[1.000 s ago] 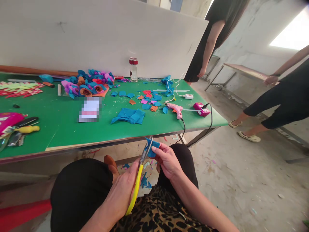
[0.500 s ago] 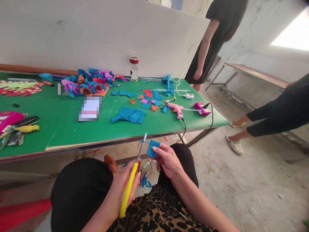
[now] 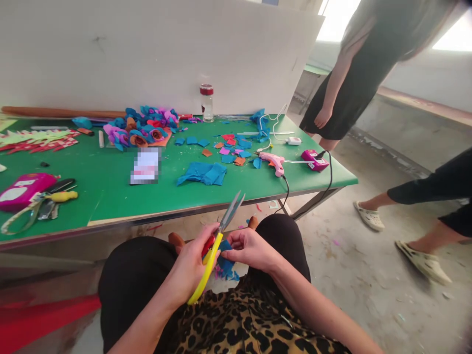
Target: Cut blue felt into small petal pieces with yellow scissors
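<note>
In my left hand (image 3: 191,265) is a pair of scissors (image 3: 207,279) with yellow and red handles. Their blades point up and away from me and stand slightly apart. My right hand (image 3: 254,250) pinches a small piece of blue crepe paper (image 3: 224,247), close beside the scissors' handles. The fingers partly cover the piece, and blue scraps on the floor behind blur its lower edge. Both hands are over my lap, in front of the table (image 3: 125,204). On the table lie a folded blue crepe sheet (image 3: 202,174) and several cut paper pieces (image 3: 228,159).
A pink glue gun (image 3: 273,162) with a cord lies near a magenta power box (image 3: 314,161). Paper flowers (image 3: 142,125), a lidded jar (image 3: 207,104) and a phone (image 3: 145,165) are farther left. Two people stand to the right, one by the table's end (image 3: 372,69).
The scissors' blades have parted, and the blue piece has moved down from the blades towards the handles. Both hands have drawn closer together. The person at the table's end has shifted right in view.
</note>
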Motion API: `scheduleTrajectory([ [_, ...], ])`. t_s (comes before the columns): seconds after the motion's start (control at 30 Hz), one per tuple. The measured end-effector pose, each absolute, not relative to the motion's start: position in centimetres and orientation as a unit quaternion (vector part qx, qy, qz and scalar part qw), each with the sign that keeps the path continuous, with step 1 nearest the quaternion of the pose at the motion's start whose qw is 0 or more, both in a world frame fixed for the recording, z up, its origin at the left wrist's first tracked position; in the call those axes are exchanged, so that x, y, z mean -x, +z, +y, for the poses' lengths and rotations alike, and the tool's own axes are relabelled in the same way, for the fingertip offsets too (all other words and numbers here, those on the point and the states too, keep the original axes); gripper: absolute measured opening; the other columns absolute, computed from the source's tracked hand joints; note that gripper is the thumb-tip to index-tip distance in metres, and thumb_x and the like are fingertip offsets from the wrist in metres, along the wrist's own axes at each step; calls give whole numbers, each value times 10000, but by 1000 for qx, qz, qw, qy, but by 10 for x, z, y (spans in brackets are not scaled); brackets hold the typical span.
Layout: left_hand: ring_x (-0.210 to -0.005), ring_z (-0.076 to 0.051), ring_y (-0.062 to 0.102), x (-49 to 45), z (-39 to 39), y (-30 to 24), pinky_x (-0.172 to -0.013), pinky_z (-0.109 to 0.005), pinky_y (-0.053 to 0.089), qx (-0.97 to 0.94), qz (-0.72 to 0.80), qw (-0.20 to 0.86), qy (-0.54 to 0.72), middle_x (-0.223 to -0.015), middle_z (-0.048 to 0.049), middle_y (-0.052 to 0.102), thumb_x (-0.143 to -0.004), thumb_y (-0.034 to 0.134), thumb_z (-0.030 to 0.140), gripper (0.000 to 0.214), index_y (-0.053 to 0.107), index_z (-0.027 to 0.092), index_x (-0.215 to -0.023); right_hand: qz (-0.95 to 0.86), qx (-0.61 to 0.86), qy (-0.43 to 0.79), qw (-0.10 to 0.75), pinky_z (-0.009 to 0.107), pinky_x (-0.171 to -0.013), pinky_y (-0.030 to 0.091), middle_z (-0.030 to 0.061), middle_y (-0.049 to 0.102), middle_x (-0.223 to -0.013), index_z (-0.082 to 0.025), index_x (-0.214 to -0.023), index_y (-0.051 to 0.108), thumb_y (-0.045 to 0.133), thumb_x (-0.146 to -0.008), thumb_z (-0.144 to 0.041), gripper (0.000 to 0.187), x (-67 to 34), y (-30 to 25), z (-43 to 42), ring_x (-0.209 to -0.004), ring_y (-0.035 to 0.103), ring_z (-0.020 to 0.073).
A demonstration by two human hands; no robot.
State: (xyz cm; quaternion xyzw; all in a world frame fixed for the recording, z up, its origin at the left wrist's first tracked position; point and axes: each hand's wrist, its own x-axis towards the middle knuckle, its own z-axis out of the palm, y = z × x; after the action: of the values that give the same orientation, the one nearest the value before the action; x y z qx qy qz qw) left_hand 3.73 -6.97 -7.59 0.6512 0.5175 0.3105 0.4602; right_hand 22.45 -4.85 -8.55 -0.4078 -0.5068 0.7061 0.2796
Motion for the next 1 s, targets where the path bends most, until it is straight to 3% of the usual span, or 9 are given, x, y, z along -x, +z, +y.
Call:
scheduleTrajectory([
  [0.1,-935,-171,667,-42,-70,-79,-828,-276,547,-639,516,451,350,-1013,-26,678,-786,611,237,534,534,258,-1314,-507,413,701,285,207,-531,371,-36,631,-613,-155,-694,651,801,-659,-319,225,-224,-84,-47,-545,514,86],
  [0.27,-897,-151,643,-55,-66,-77,-853,-296,543,-567,567,369,470,-1131,-59,648,-812,623,294,502,528,225,-1300,-391,437,697,413,239,-648,439,-7,684,-743,-177,-811,708,808,-666,-439,316,-214,-80,-48,-657,579,117],
  [0.4,-864,-158,638,-66,-64,-75,-832,-310,550,-519,600,342,504,-1025,-42,643,-825,625,310,518,511,219,-1322,-305,413,718,471,246,-686,454,0,702,-816,-193,-883,713,861,-608,-394,371,-200,-82,-52,-709,598,128],
  [0.53,-846,-170,650,-75,-64,-76,-815,-320,558,-509,596,366,502,-946,-24,634,-830,610,311,556,471,217,-1359,-267,412,715,499,242,-670,457,-4,689,-740,-169,-825,720,872,-600,-371,339,-194,-85,-53,-662,584,117],
  [0.73,-922,-195,665,-58,-64,-83,-901,-369,534,-635,573,333,397,-972,-43,657,-854,493,230,568,413,224,-1416,-211,435,699,527,219,-660,474,-12,700,-705,-161,-722,715,899,-556,-338,304,-204,-86,-43,-644,602,100],
  [1.0,-1160,-265,630,-21,-86,-89,-975,-411,499,-786,553,251,114,-1376,-134,567,-919,383,217,618,246,240,-1522,-167,417,690,567,248,-696,541,6,731,-739,-164,-738,707,923,-522,-322,344,-227,-83,-29,-676,676,129],
])
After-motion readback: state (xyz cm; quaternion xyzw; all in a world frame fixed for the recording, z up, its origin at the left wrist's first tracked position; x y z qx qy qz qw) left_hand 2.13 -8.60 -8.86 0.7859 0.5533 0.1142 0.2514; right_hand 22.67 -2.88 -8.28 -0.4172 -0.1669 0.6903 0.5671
